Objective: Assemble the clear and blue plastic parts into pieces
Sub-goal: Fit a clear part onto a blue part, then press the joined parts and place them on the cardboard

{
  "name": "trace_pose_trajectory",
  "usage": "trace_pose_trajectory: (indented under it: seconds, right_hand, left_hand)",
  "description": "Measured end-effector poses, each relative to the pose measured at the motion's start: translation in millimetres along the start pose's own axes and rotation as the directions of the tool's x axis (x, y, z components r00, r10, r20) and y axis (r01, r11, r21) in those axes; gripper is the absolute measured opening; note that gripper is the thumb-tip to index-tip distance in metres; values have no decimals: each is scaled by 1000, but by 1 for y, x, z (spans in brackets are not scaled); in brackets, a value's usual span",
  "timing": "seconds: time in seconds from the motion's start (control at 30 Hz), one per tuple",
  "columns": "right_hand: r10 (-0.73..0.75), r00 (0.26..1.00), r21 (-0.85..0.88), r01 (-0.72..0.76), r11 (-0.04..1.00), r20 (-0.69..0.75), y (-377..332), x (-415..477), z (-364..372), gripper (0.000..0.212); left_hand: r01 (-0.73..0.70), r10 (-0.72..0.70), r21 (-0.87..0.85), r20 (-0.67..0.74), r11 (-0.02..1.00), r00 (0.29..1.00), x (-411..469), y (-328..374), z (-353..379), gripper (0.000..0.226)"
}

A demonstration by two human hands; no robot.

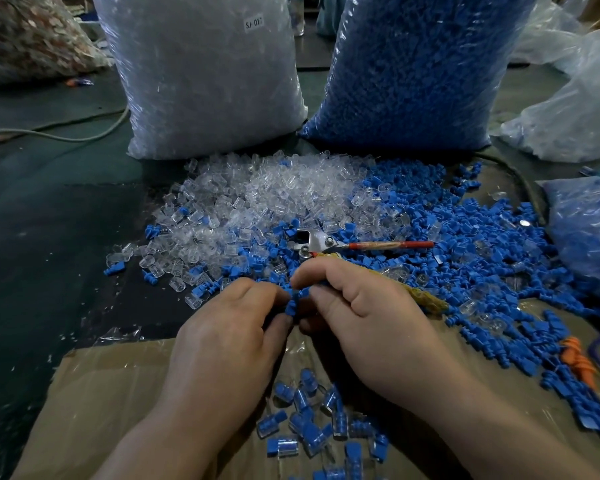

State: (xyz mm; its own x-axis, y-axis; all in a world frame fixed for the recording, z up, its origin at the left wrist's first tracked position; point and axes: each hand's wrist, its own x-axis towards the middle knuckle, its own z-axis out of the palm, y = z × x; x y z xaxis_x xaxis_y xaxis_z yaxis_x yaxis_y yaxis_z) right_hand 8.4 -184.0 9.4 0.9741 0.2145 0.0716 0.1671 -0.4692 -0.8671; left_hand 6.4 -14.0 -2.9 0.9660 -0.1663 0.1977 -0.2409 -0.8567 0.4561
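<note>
My left hand (229, 330) and my right hand (364, 317) meet at the centre, fingertips pinched together on a blue plastic part (293, 303). Whether a clear part is in the grip is hidden by my fingers. Beyond my hands spreads a heap of loose clear parts (257, 199), and to its right a heap of loose blue parts (465, 251). Between my forearms lies a small pile of assembled clear-and-blue pieces (312, 420) on brown cardboard (101, 403).
A big bag of clear parts (205, 74) and a big bag of blue parts (413, 71) stand at the back. Metal pliers with a red handle (343, 244) lie on the heap. A smaller bag of blue parts (593, 233) sits at right, an orange part (577, 362) below it.
</note>
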Motion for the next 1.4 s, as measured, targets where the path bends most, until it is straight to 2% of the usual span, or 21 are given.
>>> trace_pose_trajectory:
  seconds: [0.23,0.43,0.57,0.63,0.7,0.73,0.77,0.83,0.9,0.97,1.0,1.13,1.27,1.33,1.4]
  right_hand:
    - [29,996,117,-19,993,-87,2,3,-7,21]
    - [57,995,276,-32,961,-84,-4,0,-13,19]
    - [94,994,244,-76,967,-63,-8,-3,-17,14]
    - [84,995,158,-74,985,-58,-7,-3,-17,10]
    - [94,995,137,-89,987,-31,-7,-2,-18,13]
    - [109,994,154,-105,982,-18,-8,-2,-19,16]
    - [124,992,186,-121,975,-6,-9,-2,-19,18]
    - [139,990,289,-139,947,22,-12,-3,-22,18]
    - [135,989,405,-149,902,65,-15,-4,-22,15]
    - [126,987,467,-159,870,102,-17,-5,-22,11]
    - [120,986,480,-159,862,112,-17,-5,-22,12]
    - [103,986,525,-159,836,135,-17,-6,-19,21]
    - [72,985,562,-148,814,155,-17,-8,-18,19]
    - [50,990,573,-116,811,130,-19,-9,-18,16]
    - [41,996,543,-81,836,85,-18,-10,-17,14]
  left_hand:
    - [45,-64,-177,-100,983,993,-1,-2,1,14]
    - [112,-188,-377,-171,919,967,-2,-2,-2,9]
    - [116,-198,-396,-171,911,965,-1,1,-4,8]
    - [104,-184,-388,-176,916,967,0,1,-5,19]
    - [118,-216,-463,-165,879,962,-1,0,-5,30]
    - [150,-266,-555,-133,818,955,-1,1,-6,33]
    - [196,-328,-682,-69,704,942,-1,2,-7,33]
    - [262,-394,-880,94,397,914,3,2,-10,29]
    - [268,-383,-952,195,146,903,7,-1,-15,29]
    - [273,-337,-962,262,-15,904,8,-2,-18,26]
    - [279,-313,-960,277,-40,908,8,-3,-18,25]
    - [298,-285,-953,271,59,920,6,1,-13,18]
    - [288,-266,-954,257,86,929,6,0,-11,21]
    - [289,-265,-951,253,106,930,5,1,-11,22]
    - [300,-278,-937,245,177,929,4,3,-10,25]
